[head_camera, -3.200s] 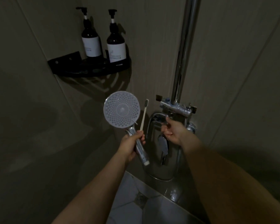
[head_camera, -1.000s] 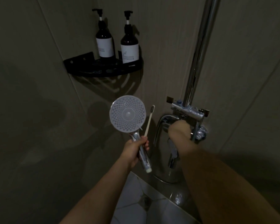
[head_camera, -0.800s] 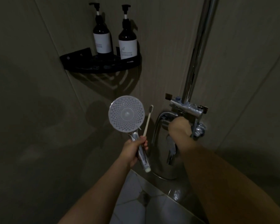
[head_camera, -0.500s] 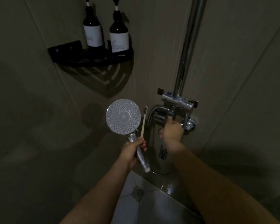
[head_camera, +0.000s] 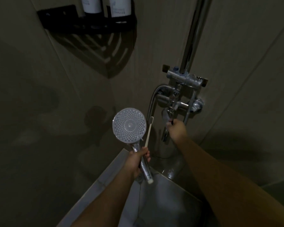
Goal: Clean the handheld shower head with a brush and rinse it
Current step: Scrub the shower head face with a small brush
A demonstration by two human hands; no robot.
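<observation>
Left hand (head_camera: pixel 136 161) grips shower head (head_camera: pixel 129 125) handle plus toothbrush (head_camera: pixel 149 133) together, spray face toward camera, below corner shelf (head_camera: pixel 88 25). Right hand (head_camera: pixel 176 129) clamped on mixer lever (head_camera: pixel 167 116), likely starting rinse water.

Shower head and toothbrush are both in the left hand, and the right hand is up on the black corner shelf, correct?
Not quite. The head view shows the right hand at the chrome faucet lever, not the shelf. The left hand does hold the shower head and toothbrush.
</observation>
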